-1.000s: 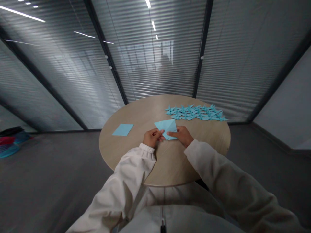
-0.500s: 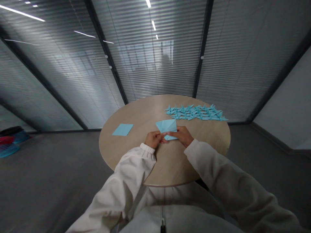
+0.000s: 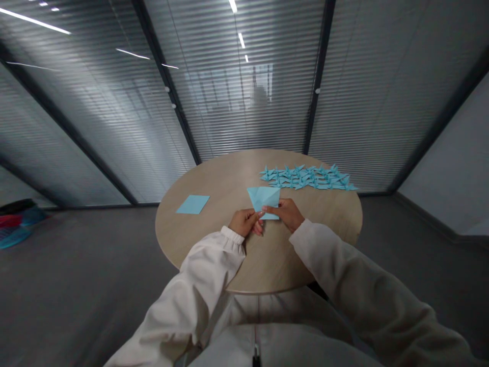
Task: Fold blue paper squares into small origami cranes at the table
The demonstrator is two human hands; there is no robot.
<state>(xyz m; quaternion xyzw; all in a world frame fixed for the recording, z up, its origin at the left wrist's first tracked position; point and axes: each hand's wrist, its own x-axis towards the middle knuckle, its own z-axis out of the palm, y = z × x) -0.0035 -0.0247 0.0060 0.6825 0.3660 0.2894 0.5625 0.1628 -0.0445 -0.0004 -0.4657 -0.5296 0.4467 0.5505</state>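
One paper between left hand and right hand (tip toward person)

We find no words, numbers, labels, brands or signs to read here: the paper, the table and the blinds all show plain.
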